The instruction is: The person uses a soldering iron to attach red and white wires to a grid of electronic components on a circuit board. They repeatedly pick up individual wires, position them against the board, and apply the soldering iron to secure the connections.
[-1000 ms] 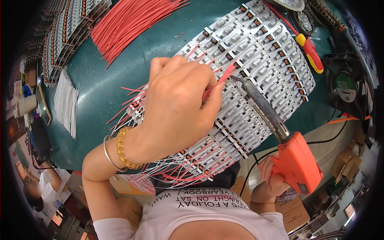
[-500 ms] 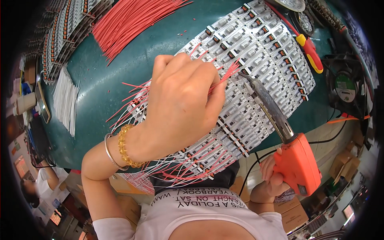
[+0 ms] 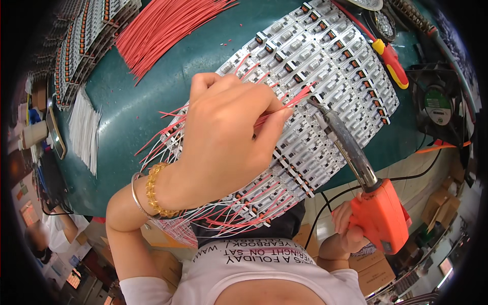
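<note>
Thin red wires (image 3: 303,93) lie pinched between thumb and forefinger of the left hand (image 3: 231,124), its other fingers curled, their ends poking toward two o'clock over white circuit boards (image 3: 351,76). Just beside those ends is the tip of an orange soldering gun (image 3: 382,218), its handle gripped by the right hand's (image 3: 348,229) curled fingers at about five o'clock. On the table (image 3: 122,127), more red wires (image 3: 168,35) lie toward eleven o'clock, white ones (image 3: 84,129) toward nine.

One orange soldering gun (image 3: 380,218), one red-and-yellow tool handle (image 3: 395,67) and one black fan (image 3: 437,108) on the right, two dishes (image 3: 384,25) far right. Two bracelets (image 3: 151,190), one red wire pile (image 3: 168,31) far left, one white wire pile (image 3: 85,127) left. Circuit boards (image 3: 330,94)? lol, too many to count.
</note>
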Demonstrator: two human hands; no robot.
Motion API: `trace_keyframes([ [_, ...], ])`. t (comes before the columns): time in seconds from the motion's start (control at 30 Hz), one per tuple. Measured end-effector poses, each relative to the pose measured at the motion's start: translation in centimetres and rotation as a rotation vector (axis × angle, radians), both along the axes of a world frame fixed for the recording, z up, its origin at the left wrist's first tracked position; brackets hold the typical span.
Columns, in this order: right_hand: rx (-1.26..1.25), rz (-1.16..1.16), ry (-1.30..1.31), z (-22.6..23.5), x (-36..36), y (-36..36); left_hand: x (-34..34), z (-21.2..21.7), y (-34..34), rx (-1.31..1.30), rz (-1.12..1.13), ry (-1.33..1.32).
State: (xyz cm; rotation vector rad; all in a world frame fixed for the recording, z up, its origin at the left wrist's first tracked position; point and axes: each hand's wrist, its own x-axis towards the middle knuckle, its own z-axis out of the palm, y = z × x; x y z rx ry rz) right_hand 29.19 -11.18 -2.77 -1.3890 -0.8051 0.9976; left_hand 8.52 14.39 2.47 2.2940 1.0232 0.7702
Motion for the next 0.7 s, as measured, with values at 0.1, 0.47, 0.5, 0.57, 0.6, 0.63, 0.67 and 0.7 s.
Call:
trace_keyframes([
  [0.1,0.022,0.002,-0.151,2.5,-2.1,3.4,0.4,-0.3,0.0,0.041,-0.028,0.094],
  [0.47,-0.083,-0.017,-0.269,2.1,-1.7,2.3,0.1,-0.3,0.4,0.077,-0.065,0.129],
  [0.5,-0.063,0.014,-0.304,1.8,-1.4,2.0,0.1,-0.3,0.4,0.083,-0.065,0.128],
  [0.57,0.014,0.048,-0.273,1.3,-1.1,1.7,0.2,-0.2,0.5,0.080,-0.078,0.120],
  [0.6,0.045,0.048,-0.255,1.3,-1.1,1.7,0.2,-0.2,0.5,0.079,-0.084,0.117],
  [0.63,0.061,0.012,-0.229,1.6,-1.5,2.0,0.2,-0.2,0.5,0.077,-0.085,0.116],
  [0.67,0.066,-0.010,-0.201,1.8,-1.8,2.3,0.2,-0.2,0.5,0.075,-0.085,0.116],
  [0.7,0.072,-0.032,-0.171,2.1,-2.0,2.6,0.2,-0.2,0.5,0.072,-0.086,0.116],
])
